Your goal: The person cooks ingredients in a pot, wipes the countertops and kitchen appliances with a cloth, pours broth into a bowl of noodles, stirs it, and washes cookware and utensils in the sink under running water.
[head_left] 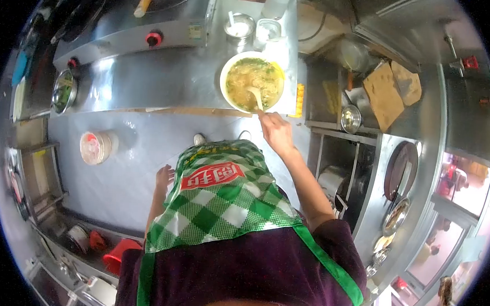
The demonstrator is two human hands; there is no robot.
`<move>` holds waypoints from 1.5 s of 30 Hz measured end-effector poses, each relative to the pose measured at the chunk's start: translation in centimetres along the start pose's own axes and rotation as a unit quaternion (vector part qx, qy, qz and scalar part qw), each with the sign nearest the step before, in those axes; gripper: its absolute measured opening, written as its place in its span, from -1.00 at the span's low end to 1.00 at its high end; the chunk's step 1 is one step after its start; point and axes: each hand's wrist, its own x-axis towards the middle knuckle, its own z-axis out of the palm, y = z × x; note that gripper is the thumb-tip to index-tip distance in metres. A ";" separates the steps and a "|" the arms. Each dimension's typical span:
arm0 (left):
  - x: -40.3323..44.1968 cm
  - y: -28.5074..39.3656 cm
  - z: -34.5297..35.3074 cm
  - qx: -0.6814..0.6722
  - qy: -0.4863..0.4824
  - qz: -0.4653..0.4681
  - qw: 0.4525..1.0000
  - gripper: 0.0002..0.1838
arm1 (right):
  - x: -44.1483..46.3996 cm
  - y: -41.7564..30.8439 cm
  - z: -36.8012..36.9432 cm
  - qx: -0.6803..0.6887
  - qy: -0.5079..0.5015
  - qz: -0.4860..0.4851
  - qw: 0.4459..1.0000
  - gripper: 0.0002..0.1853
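White bowl (223,82) sits just beyond the right hand (276,130).

1. On the red patch (212,175) of my green checked apron (209,220), two large white Chinese characters, seemingly 厨邦, upside down to me.
2. Nearer my apron's hem, yellow lettering (226,149), too creased to read.
3. On the stove front (112,53), a pale sticker (194,31), its print too small for me.

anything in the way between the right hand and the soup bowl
Nothing visible: the right hand holds the pale spoon, whose other end is in the soup inside the white bowl. The steel container stands beyond the bowl, off that path.
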 end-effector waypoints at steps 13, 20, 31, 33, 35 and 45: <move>12.4 5.5 3.8 0.089 -0.094 0.044 0.991 -0.68 | -1.8 1.1 4.9 -0.024 -0.007 0.026 0.999 -0.72; 13.2 8.3 5.6 0.122 -0.097 0.047 0.987 -0.66 | 0.3 -0.5 0.6 0.064 0.041 0.059 0.995 -0.92; 13.3 9.9 5.7 0.133 -0.110 0.055 0.983 -0.63 | 1.6 -0.8 0.2 0.065 0.168 0.031 0.983 -0.95; 12.4 7.7 4.0 0.126 -0.105 0.058 0.985 -0.62 | 1.2 1.4 3.1 -0.028 0.056 0.032 0.998 -0.95; 11.5 4.3 2.5 0.116 -0.093 0.075 0.986 -0.61 | 1.7 1.4 0.9 -0.014 0.128 0.049 0.991 -0.93; -0.3 1.6 5.9 -0.090 0.049 0.030 0.994 -0.62 | 5.0 3.9 -0.1 0.222 0.050 0.110 0.967 -0.87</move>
